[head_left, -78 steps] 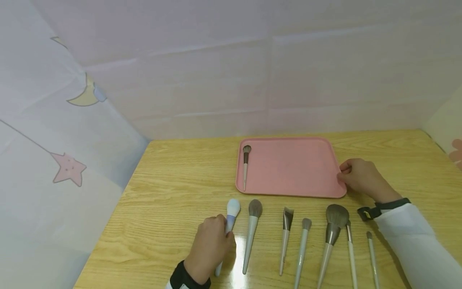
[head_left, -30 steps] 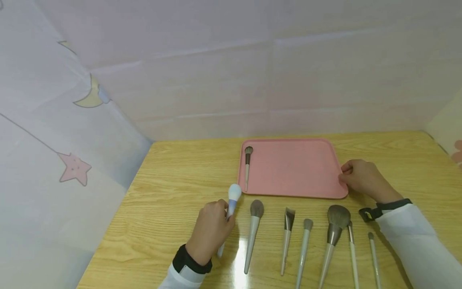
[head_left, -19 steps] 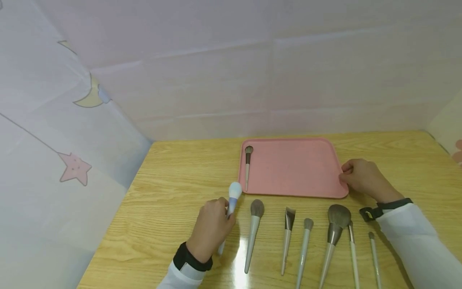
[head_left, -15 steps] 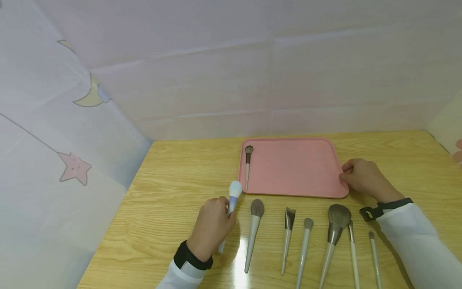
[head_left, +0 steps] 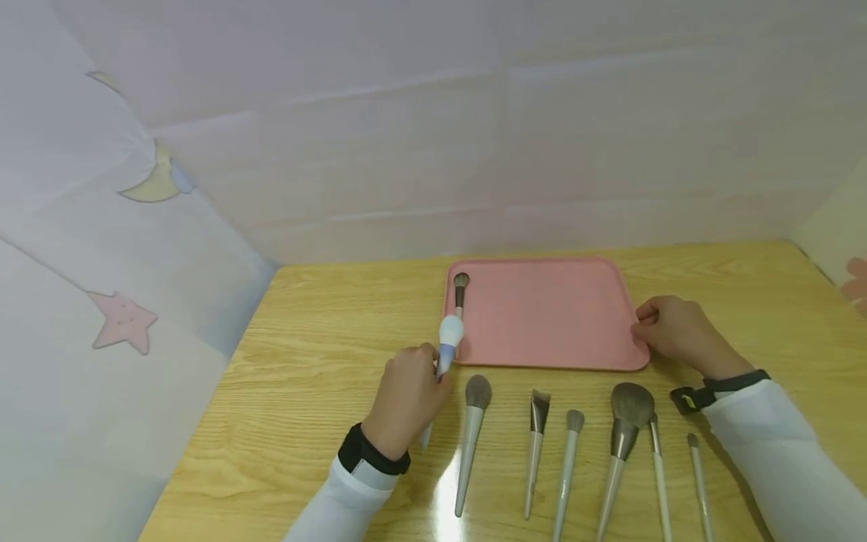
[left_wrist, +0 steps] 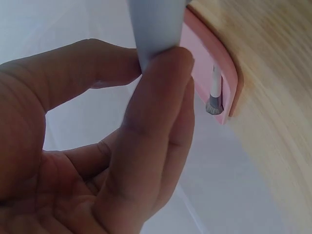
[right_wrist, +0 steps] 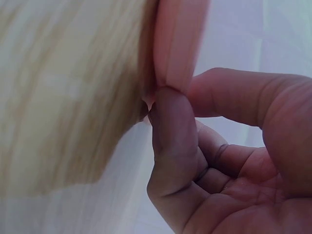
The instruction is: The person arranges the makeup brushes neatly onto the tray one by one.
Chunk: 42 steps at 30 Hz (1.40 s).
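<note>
My left hand [head_left: 409,395] pinches a makeup brush [head_left: 450,331] with white bristles and a blue band, its head over the tray's near left corner. In the left wrist view, thumb and fingers press on its pale handle [left_wrist: 157,27]. At the right side of the pink tray [head_left: 549,312], my right hand [head_left: 673,335] pinches the rim. The right wrist view shows that rim [right_wrist: 183,44] between thumb and finger. Inside the tray, along its left side, lies a small dark-bristled brush [head_left: 460,292], partly hidden by the white one.
On the wooden table [head_left: 325,316], several brushes lie in a row before the tray: a grey tapered brush [head_left: 474,429], an angled brush [head_left: 537,436], a slim brush [head_left: 569,459], a large fluffy brush [head_left: 626,429] and thinner ones at right. A cloth backdrop [head_left: 406,150] rises behind.
My left hand has lifted the white-bristled brush from the table and carried it forward and slightly right to the tray's near left corner. The right hand keeps its hold on the rim.
</note>
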{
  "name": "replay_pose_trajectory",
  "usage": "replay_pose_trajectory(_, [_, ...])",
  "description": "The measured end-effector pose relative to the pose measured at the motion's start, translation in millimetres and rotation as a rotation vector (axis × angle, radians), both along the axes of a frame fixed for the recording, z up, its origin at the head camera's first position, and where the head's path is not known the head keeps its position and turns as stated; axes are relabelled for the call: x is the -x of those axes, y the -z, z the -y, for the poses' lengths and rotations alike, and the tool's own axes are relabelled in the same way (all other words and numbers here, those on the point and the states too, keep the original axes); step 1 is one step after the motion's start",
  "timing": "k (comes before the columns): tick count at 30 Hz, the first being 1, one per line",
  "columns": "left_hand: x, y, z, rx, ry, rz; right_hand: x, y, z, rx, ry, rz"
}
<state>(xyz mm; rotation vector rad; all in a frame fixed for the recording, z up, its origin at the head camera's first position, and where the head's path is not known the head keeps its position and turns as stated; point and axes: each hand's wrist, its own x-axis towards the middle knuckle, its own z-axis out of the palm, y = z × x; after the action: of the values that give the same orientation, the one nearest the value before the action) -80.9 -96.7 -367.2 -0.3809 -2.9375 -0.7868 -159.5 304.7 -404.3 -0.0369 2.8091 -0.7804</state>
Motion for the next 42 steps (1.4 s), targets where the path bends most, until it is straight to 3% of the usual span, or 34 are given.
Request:
replay_pose_trajectory(9, [19.6,-1.3,-6.1,0.001,0.01,0.015,-5.3,-4.2,0.0,0.004,0.009,-0.003])
replay_pose_trajectory(16, [41.9,1.7,-17.5,-0.053,0.03,0.096,-8.3,-4.3,0.6,0.003,0.015,-0.003])
replay_pose_trajectory(23, [71.0,3.2,-31.9,-0.004,0.058,0.137,-7.7,-5.1,5.0,0.002,0.035,0.012])
replay_pose_trajectory(28, [87.1,7.9,-42.1,0.066,0.04,0.144,-7.9,-6.3,8.9,-0.009,0.024,0.004])
replay_pose_trajectory(36, [104.6,4.3,-58.7,0.172,0.028,0.146,-10.2,-6.3,9.3,-0.019,0.024,-0.012])
replay_pose_trajectory(42, [110.1,5.6,-65.3,0.175,0.017,0.165,-12.1,-6.4,10.4,-0.011,0.025,-0.006])
